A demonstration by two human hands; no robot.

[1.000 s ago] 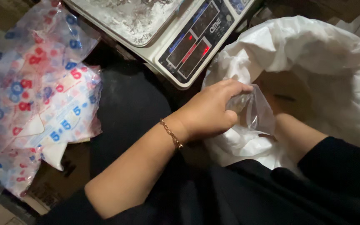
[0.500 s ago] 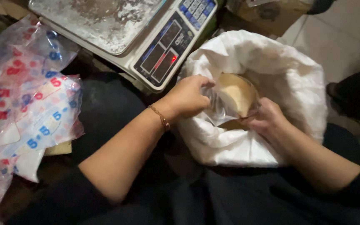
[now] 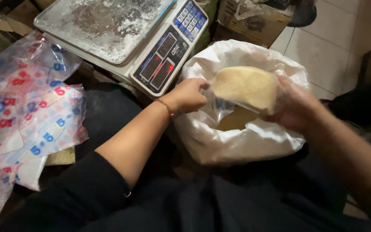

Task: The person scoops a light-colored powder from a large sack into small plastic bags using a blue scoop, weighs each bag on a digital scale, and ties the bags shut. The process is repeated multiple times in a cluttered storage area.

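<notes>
Head view: my left hand point(image 3: 190, 95) pinches the bag point(image 3: 241, 88) edge, right hand point(image 3: 297, 105) cups its soft, heavy-looking powder above the sack point(image 3: 245, 141).

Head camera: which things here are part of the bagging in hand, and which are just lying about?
In hand:
- left hand gripping the mouth of the clear bag of tan powder
- right hand supporting that bag
- white sack open below it

Lying about:
- digital scale, its tray dusty
- printed plastic bags at left
- cardboard box behind
</notes>
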